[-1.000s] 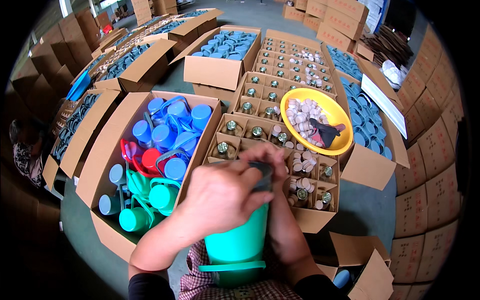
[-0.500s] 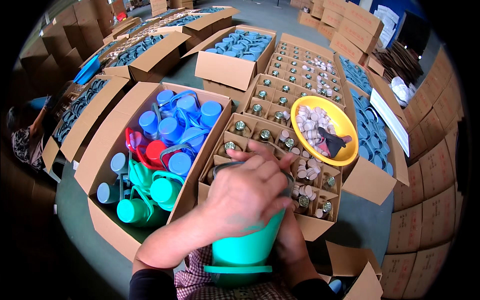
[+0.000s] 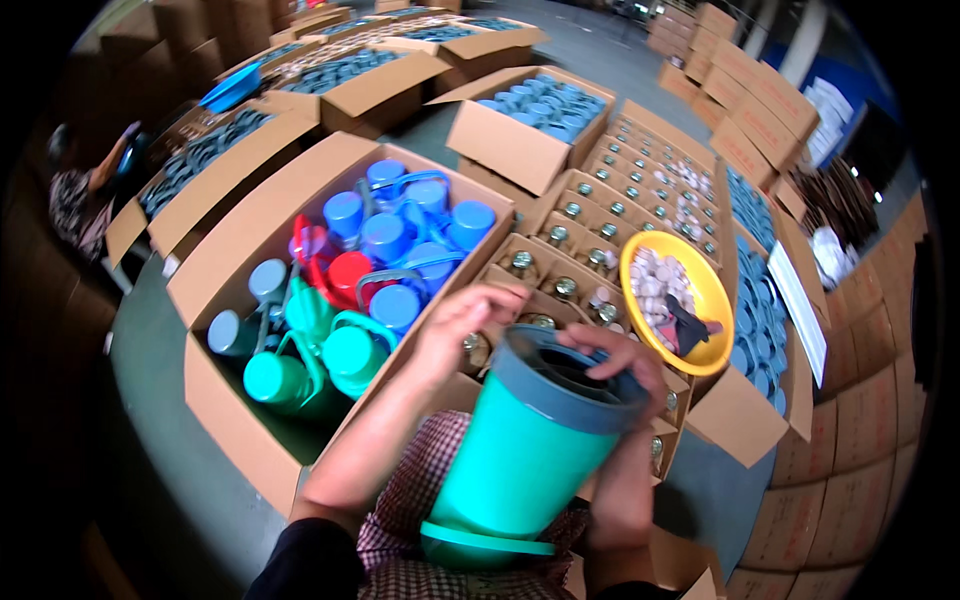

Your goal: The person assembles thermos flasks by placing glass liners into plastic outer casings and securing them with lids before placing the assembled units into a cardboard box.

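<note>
Cardboard cartons (image 3: 250,240) crowd the grey floor across the frame. Low in the centre, a teal plastic flask body with a grey rim (image 3: 520,450) tilts against the lap; the left hand (image 3: 462,325) curls on its rim, the right hand (image 3: 625,365) grips the far edge. A yellow bowl of caps (image 3: 675,300) sits right of centre.

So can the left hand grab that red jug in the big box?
Probably yes. The left hand sits at the teal flask's rim, right beside the open box, and the red jug lies uncovered on top.
</note>
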Tool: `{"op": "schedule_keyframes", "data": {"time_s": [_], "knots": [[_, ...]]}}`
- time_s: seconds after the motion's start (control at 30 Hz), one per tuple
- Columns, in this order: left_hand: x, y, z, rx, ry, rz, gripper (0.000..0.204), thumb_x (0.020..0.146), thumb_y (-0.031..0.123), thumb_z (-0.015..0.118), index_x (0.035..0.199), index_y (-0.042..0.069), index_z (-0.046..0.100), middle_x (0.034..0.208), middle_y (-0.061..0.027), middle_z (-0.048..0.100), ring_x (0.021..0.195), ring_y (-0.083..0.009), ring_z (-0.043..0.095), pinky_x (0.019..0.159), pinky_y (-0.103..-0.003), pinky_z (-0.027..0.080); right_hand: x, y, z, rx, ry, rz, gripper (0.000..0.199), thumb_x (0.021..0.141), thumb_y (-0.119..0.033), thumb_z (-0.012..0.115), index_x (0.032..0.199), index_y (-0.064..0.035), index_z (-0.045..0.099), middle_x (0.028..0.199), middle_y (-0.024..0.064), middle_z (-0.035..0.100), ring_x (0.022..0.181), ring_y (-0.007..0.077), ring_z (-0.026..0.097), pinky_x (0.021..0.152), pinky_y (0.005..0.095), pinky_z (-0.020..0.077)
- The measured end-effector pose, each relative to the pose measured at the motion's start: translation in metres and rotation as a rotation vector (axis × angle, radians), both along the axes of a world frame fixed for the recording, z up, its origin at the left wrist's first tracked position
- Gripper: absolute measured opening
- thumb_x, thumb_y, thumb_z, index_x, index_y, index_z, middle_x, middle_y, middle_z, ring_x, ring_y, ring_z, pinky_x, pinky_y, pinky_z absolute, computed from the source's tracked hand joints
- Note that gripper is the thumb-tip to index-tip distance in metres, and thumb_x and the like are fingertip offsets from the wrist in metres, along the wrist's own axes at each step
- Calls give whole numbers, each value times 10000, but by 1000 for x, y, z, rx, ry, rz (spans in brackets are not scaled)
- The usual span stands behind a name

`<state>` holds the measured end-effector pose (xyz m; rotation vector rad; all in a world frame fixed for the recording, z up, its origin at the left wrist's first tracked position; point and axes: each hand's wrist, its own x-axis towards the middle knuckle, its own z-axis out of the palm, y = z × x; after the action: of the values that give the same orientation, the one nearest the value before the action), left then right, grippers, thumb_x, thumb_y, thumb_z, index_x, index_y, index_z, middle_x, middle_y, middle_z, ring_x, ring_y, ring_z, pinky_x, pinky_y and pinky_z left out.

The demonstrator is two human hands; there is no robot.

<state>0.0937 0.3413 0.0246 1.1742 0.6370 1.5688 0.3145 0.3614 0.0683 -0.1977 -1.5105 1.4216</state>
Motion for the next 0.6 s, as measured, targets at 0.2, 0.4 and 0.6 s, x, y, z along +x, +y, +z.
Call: {"op": "schedule_keyframes", "data": {"time_s": [0.2, 0.4, 0.6], "knots": [[74, -66, -99, -509, -182, -393, 407, 946, 187, 480, 1291, -26, 438, 1215, -102, 550, 1032, -173, 555, 891, -290, 468, 9, -16, 89, -262, -775, 27, 186, 717, -31, 620, 886, 46, 625, 954, 193, 666, 836, 208, 649, 766, 288, 500], [67, -89, -48, -411, -49, -468, 396, 968, 276, 430, 926, -48, 654, 862, -116, 670, 776, -189, 618, 718, -329, 488, 23, -42, 131, -1, -1058, -6, 311, 601, 79, 634, 906, 24, 612, 762, 75, 654, 694, 110, 613, 606, 211, 466], [57, -129, -14, -412, 243, -67, 394, 954, 295, 432, 899, -29, 650, 730, -159, 652, 651, -259, 624, 646, -365, 482, 25, -51, 123, -131, -1082, -85, 323, 559, 80, 604, 879, 35, 607, 771, 78, 644, 656, 112, 587, 586, 208, 445]]}}
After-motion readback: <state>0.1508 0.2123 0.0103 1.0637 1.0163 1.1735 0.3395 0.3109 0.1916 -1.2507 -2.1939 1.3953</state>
